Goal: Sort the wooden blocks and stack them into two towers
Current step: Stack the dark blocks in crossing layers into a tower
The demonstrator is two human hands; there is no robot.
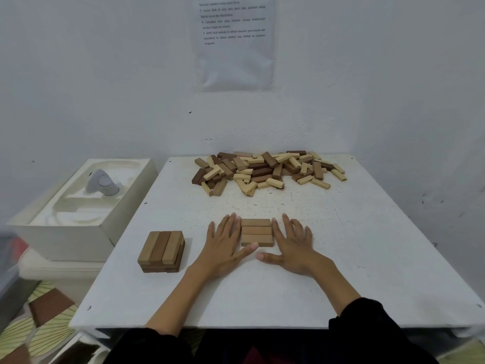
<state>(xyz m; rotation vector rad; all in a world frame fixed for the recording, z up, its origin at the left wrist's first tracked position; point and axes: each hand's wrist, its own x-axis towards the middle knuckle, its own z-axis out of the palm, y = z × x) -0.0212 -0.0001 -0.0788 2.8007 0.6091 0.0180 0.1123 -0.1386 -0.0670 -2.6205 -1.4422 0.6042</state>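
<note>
Fingers [230, 224] of the left hand [223, 245] lie straight and flat on the counter [367, 258], their inner edge against the left ends of a row of three blocks [256, 233]. The right hand [292, 244] mirrors it on the other side, its fingers likewise extended and holding nothing, and the two thumbs angle in toward each other just in front of the row. Both hands seem to be squaring the row up rather than gripping it. The three blocks lie side by side, touching, one layer high, near the middle of the counter's front half, which reads as the base of the second tower.

To the left, apart from the hands, a stack [161, 250] stands two layers high, its top three blocks running crosswise to those beneath. So both towers are begun but low. By far the greater part of the work remains: a loose pile [267, 170] of light and dark blocks is heaped at the far edge, jumbled and unsorted. Which shade belongs to which tower I cannot tell for certain. A white box [78, 227] sits off the counter to the left.
</note>
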